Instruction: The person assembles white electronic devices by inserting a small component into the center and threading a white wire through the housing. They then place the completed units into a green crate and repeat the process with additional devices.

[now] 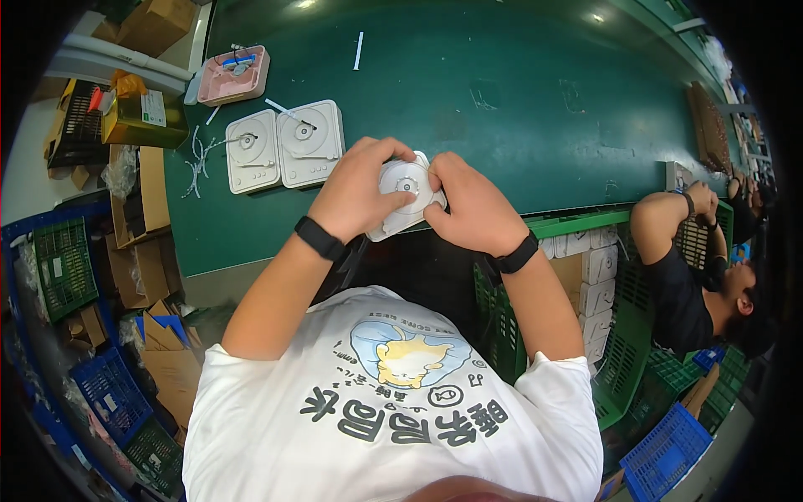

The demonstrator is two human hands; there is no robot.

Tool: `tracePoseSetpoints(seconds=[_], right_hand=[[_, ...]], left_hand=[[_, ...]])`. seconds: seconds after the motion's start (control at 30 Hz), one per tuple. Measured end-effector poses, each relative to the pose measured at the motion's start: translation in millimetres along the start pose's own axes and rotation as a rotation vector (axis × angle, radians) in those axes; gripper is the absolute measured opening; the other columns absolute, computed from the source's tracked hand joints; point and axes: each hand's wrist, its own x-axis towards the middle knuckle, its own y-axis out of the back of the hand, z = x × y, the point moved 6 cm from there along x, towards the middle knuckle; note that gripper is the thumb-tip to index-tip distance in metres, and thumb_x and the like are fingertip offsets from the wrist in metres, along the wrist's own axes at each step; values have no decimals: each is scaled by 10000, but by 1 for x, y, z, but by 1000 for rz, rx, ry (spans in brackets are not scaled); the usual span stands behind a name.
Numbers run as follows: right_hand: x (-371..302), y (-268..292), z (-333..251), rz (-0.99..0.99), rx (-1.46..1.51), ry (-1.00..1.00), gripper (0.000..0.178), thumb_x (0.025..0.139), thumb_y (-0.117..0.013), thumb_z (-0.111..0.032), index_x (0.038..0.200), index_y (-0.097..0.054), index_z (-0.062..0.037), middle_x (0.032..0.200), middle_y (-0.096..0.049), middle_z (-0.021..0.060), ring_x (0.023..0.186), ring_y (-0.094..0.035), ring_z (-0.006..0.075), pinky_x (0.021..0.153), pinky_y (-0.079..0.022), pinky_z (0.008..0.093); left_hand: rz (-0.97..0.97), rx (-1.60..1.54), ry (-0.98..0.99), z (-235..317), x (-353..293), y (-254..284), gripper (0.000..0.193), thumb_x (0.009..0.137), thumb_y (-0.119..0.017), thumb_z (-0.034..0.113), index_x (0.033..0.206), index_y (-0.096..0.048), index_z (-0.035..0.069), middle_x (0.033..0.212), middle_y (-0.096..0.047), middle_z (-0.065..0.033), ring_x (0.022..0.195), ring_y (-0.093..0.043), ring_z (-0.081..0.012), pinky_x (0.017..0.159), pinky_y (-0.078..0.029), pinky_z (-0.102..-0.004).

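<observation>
Over the near edge of the green table (519, 125), my two hands hold a small white device with a round disc (393, 222), shaped like a mini record player. My left hand (355, 188) is closed around its left side, the thumb lying on the disc. At its right edge my right hand (478, 205) grips with thumb and bent fingers; what its fingertips press on is partly hidden. To the left, two similar white devices (253, 174) lie side by side on the table, thin white strips sticking out from them.
A pink box (259, 77) with small items stands at the far left, near clear thin strands (197, 163). A white strip (359, 52) lies farther back. Right of me, a green crate (623, 368) stands by stacked white units (597, 289). A co-worker's arm (657, 222) reaches the table.
</observation>
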Motion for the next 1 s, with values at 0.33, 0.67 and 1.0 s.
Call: tracePoseSetpoints(seconds=[0.33, 0.67, 1.0], right_hand=[[3, -1, 10, 20, 5, -10, 220, 914, -699, -91, 1084, -568, -45, 1049, -599, 174, 920, -611, 400, 834, -529, 477], [0, -1, 8, 20, 20, -6, 227, 902, -707, -70, 1080, -568, -46, 1038, -598, 173, 900, -610, 398, 815, -530, 470], [4, 1, 19, 9, 18, -23, 250, 905, -725, -70, 1112, -586, -45, 1070, -624, 160, 945, -646, 385, 833, -545, 463]], left_hand=[[-32, 21, -79, -7, -11, -6, 513, 906, -925, 145, 1386, -758, 77, 1272, -776, -154, 1190, -743, -364, 1060, -593, -466], [-81, -63, 8, -6, -6, -8, 495, 898, -934, 168, 1364, -785, 90, 1279, -788, -138, 1271, -701, -399, 1116, -560, -495], [90, 305, -329, 19, -42, -16, 738, 891, -920, 139, 1577, -649, 92, 1531, -670, -275, 1346, -682, -460, 1181, -543, -522]])
